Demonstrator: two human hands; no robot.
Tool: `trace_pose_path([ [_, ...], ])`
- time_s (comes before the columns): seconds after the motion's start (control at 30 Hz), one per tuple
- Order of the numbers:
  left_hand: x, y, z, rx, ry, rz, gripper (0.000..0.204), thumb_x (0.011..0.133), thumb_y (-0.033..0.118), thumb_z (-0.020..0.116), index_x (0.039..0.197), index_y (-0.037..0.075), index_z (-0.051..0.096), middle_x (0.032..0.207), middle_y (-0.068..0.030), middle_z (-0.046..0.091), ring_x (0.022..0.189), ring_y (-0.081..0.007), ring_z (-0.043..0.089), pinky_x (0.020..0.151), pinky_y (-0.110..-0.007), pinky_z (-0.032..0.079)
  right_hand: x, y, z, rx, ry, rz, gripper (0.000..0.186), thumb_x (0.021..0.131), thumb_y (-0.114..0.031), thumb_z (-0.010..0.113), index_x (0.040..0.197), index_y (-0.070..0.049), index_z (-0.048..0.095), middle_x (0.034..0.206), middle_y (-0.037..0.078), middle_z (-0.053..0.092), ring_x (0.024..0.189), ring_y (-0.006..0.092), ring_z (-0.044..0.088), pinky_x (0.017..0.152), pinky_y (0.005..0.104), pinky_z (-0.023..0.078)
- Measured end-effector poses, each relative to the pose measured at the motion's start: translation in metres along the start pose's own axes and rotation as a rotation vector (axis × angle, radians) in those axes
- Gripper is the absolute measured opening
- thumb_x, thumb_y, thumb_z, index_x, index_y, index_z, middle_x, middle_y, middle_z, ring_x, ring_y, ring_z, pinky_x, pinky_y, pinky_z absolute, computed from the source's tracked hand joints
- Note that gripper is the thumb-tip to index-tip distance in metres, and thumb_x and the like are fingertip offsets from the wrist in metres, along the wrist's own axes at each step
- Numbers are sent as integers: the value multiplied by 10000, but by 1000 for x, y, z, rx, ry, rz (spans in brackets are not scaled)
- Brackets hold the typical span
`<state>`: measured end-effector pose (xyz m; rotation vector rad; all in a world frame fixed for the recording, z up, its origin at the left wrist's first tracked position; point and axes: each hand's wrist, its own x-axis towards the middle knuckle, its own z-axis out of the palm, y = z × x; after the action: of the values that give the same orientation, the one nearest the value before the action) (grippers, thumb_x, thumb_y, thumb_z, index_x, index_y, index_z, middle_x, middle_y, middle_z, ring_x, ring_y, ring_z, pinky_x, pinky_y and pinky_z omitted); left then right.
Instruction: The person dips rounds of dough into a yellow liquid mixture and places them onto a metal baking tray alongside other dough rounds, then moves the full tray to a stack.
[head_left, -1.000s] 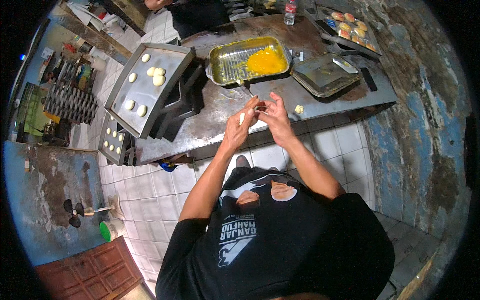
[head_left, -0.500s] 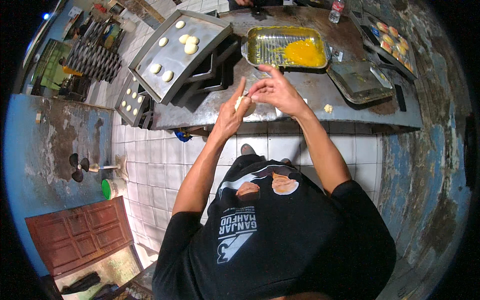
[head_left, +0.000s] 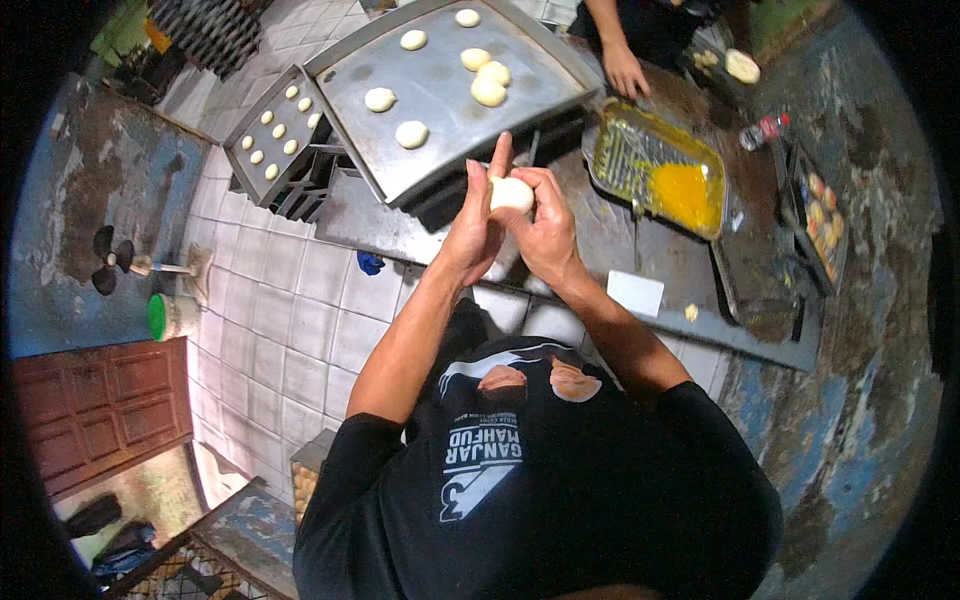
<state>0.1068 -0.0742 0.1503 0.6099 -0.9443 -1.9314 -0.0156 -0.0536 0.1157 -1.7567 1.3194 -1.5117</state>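
Note:
A smooth, pale dough ball (head_left: 512, 195) sits between my two hands, off the near edge of a large metal baking tray. My right hand (head_left: 548, 228) curls its fingers and thumb around the ball. My left hand (head_left: 474, 232) is pressed against the ball's left side, one finger pointing up; its palm is partly hidden. On the tilted baking tray (head_left: 545, 75) lie several similar dough balls (head_left: 411, 134), three of them clustered and touching toward the right.
Right of the tray, a metal pan (head_left: 597, 165) contains yellow paste. Another person's hand (head_left: 625, 72) rests by its far edge. A bottle (head_left: 765, 131), a tray of filled buns (head_left: 822, 215) and a white card (head_left: 635, 294) lie further right. A smaller dough tray (head_left: 243, 150) stands left.
My view has turned left. My hands have come closer to the big tray, and the dough between them now shows as a round ball. Another person's arm has come into view.

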Motion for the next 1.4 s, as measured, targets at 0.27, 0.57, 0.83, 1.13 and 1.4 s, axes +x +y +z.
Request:
trace_pose_path([
  [0.27,57,84,-130,157,236,135,562,1070,422,386,1481,42,444,1509,-155,448,1415,-225,372,1122,-350,342,130,-11,124,958,-293,809,450,1044,-394,505,1275,-10,544,1162,104,634,1045,189,618,904,361,497],
  [0.57,79,154,-252,245,520,452,730,1060,385,409,1563,-17,65,1543,-242,337,1357,-323,445,1097,-409,393,307,62,255,-76,-458,369,478,951,-388,649,1157,42,611,971,130,697,891,226,664,821,360,526],
  [0.83,26,143,-322,331,673,424,626,1046,249,488,1559,20,212,1442,-200,488,1184,-245,577,1010,-362,459,352,191,329,-574,-725,-492,484,974,-318,573,1302,36,527,1431,275,462,1323,432,438,1102,489,366],
  [1.13,39,162,-326,293,626,430,533,1014,63,508,1523,53,349,1364,-137,578,1162,-184,583,1015,-322,441,376,187,337,-287,-849,-115,635,1050,-451,332,1487,8,373,1594,212,272,1473,381,257,1205,494,192],
  [1.4,33,159,-309,323,558,441,448,989,-2,537,1427,-30,446,1323,-156,597,1161,-178,593,1030,-317,447,438,164,260,-75,-829,205,557,1041,-471,458,1372,-35,558,1280,94,650,1191,182,583,1065,333,419],
])
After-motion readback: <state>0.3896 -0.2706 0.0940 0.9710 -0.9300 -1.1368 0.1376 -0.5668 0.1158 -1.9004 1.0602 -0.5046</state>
